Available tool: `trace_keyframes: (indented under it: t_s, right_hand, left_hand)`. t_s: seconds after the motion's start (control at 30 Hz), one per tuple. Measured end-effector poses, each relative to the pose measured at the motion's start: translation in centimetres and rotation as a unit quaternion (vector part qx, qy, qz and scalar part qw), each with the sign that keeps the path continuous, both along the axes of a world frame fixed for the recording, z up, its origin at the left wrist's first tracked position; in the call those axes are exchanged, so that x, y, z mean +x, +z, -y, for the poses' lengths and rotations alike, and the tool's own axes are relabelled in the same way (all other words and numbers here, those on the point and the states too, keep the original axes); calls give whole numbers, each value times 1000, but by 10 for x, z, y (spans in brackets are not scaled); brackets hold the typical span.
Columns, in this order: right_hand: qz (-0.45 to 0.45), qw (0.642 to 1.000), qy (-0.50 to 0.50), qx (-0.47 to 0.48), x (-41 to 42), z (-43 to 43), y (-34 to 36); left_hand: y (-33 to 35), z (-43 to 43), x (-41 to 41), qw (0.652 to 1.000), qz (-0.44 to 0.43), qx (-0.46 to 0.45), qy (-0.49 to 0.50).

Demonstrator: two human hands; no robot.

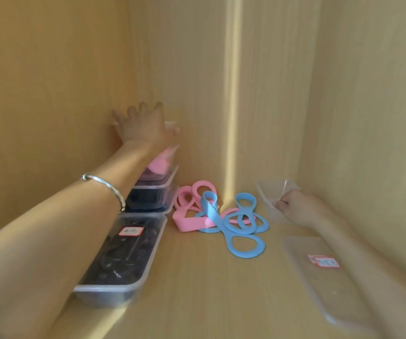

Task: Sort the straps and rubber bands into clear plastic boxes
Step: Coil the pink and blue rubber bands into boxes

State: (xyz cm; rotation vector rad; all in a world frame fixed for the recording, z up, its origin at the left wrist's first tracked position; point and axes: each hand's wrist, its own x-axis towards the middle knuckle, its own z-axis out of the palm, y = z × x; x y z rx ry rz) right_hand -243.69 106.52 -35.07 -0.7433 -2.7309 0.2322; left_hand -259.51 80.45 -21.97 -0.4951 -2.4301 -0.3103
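Holding our left hand (141,126) spread open over the stack (155,189), we pinch 1 box (268,192) in our right hand (297,207).

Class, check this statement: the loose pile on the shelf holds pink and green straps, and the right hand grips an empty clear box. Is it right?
Not quite. The head view shows the loose straps are pink and blue, not green. The rest stands: the right hand grips an empty clear box.
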Motion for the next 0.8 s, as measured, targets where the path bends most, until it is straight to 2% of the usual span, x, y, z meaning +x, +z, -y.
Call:
trace_keyframes:
  t_s: [0.07,0.17,0.23,0.47,0.6,0.7,0.8]
  right_hand:
    - [9,1000,23,14,-2,0,3]
    - [1,998,47,36,-6,3,-1]
    - [-12,998,33,45,-4,4,-3]
    - [-160,984,17,71,4,-1,-4]
    - [-309,947,72,51,20,20,18]
    - [-325,939,112,-16,37,45,34]
    - [-307,939,151,-40,54,67,40]
  left_hand:
    - [-5,-9,15,998,-21,8,-52]
    - [-15,-24,55,987,22,24,-156]
    - [-25,-31,81,981,27,1,-194]
    - [-61,-25,117,966,61,-12,-252]
    - [-65,-14,110,964,68,2,-257]
    - [-64,-5,107,957,72,8,-283]
    - [-65,4,109,947,98,-12,-305]
